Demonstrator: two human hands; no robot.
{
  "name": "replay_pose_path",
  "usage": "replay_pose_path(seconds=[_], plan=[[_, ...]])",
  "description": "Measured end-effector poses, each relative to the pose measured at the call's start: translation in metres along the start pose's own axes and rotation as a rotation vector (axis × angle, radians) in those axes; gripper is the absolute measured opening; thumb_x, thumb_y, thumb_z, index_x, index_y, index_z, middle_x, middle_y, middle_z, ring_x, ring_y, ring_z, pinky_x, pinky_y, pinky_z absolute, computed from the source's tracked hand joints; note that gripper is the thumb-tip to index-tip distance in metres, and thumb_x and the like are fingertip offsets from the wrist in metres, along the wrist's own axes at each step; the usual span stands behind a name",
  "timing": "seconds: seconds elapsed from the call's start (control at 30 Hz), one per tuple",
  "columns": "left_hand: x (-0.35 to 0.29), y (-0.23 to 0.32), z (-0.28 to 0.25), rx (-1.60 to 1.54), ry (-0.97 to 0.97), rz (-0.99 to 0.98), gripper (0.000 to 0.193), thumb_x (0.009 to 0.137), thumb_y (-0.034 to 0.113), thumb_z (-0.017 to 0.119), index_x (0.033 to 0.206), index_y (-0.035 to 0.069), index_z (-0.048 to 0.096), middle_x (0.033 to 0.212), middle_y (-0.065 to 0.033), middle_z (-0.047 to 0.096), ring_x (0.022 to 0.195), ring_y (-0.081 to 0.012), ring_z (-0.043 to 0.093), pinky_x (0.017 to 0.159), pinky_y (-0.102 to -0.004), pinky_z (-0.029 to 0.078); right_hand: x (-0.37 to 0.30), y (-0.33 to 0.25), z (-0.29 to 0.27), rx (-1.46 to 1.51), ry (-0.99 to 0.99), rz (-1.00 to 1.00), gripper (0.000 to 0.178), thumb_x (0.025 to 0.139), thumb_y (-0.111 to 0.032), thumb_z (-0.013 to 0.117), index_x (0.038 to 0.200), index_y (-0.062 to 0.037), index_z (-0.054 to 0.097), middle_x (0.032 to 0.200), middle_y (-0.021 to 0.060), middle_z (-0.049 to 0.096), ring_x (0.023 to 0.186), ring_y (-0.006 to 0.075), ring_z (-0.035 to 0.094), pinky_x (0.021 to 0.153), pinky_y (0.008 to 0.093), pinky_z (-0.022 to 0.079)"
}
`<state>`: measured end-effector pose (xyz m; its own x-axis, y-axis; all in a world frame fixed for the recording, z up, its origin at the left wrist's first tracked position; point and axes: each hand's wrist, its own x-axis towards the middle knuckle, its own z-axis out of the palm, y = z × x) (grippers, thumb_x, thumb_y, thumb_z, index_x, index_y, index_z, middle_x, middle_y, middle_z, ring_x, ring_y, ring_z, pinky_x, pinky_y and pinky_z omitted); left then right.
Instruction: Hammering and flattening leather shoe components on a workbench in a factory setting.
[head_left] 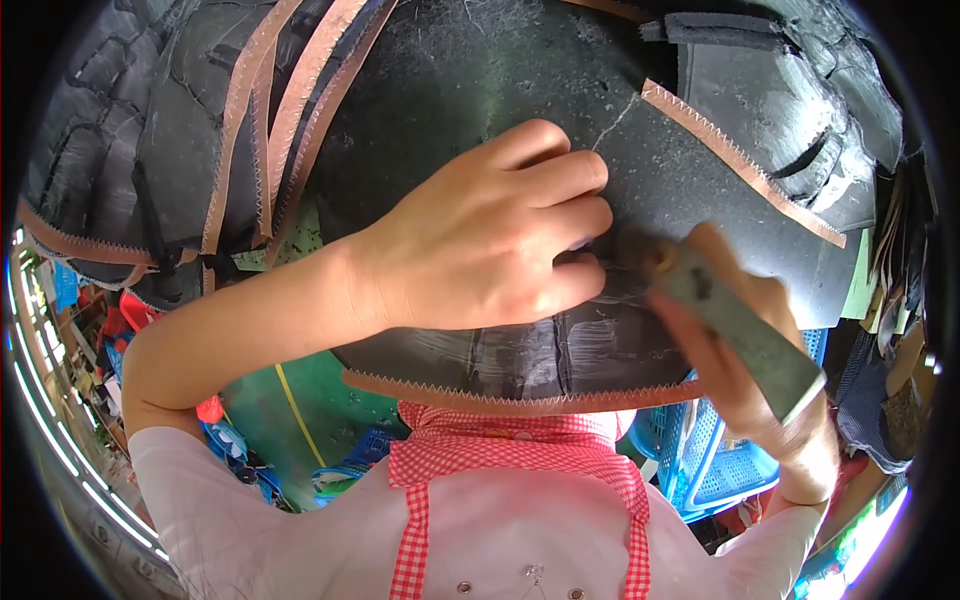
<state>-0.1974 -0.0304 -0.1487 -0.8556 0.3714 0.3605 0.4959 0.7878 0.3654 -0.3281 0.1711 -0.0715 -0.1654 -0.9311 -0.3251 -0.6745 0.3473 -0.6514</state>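
The black panel lies near, its brown strip nearest. The left hand probably steadies it, fingers curled, grasp hidden; the right hand clenches a metal tool. 2 black piles sit far left and right.

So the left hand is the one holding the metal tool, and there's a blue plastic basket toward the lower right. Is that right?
Not quite: the head view shows the metal tool in the right hand. The left hand is curled over the dark sheet. The blue plastic basket is toward the lower right.
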Motion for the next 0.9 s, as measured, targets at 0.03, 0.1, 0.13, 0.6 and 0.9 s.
replay_pose_path(seconds=[0.03,0.1,0.13,0.6,0.9], plan=[[0.001,-0.003,-0.002,-0.001,0.002,0.003,0.014,0.068,0.019,0.083,0.078,0.019,0.073,0.090,0.0034,0.064,0.093,-0.0209,0.060,0.086,-0.0382,0.045,-0.001,-0.002,0.003,0.100,-0.046,0.033,0.011,0.096,-0.001,0.065,0.105,0.0035,0.063,0.096,0.0229,0.061,0.066,0.0399,0.063,0.059,0.0427,0.049],[0.001,-0.015,-0.008,-0.217,-0.005,-0.151,0.013,0.068,0.018,0.078,0.080,0.018,0.074,0.092,0.0015,0.064,0.098,-0.0217,0.060,0.086,-0.0409,0.046,-0.005,-0.002,0.006,0.067,-0.076,0.121,0.012,0.097,-0.001,0.063,0.108,0.0036,0.063,0.096,0.0242,0.063,0.066,0.0380,0.064,0.059,0.0415,0.049],[-0.002,-0.020,-0.010,-0.245,-0.015,-0.150,0.017,0.068,0.018,0.078,0.085,0.020,0.075,0.096,0.0017,0.064,0.101,-0.0226,0.059,0.088,-0.0415,0.046,-0.004,0.005,0.006,0.111,0.034,0.025,0.015,0.097,-0.002,0.064,0.110,0.0026,0.060,0.097,0.0234,0.064,0.067,0.0380,0.067,0.060,0.0413,0.050],[-0.015,0.011,-0.011,0.025,0.032,-0.269,0.021,0.066,0.020,0.085,0.084,0.017,0.074,0.105,0.0015,0.064,0.107,-0.0264,0.057,0.093,-0.0431,0.044,-0.001,-0.006,0.022,0.091,0.032,0.083,0.017,0.098,-0.005,0.064,0.113,0.0000,0.057,0.079,0.0211,0.062,0.071,0.0408,0.068,0.057,0.0386,0.049],[-0.026,0.019,-0.009,0.009,0.073,-0.227,0.023,0.065,0.021,0.083,0.085,0.015,0.073,0.096,0.0015,0.064,0.100,-0.0248,0.059,0.089,-0.0432,0.045,0.004,-0.010,0.019,-0.001,-0.015,-0.065,0.024,0.098,-0.008,0.064,0.119,0.0003,0.056,0.081,0.0207,0.060,0.072,0.0438,0.066,0.057,0.0402,0.048]])
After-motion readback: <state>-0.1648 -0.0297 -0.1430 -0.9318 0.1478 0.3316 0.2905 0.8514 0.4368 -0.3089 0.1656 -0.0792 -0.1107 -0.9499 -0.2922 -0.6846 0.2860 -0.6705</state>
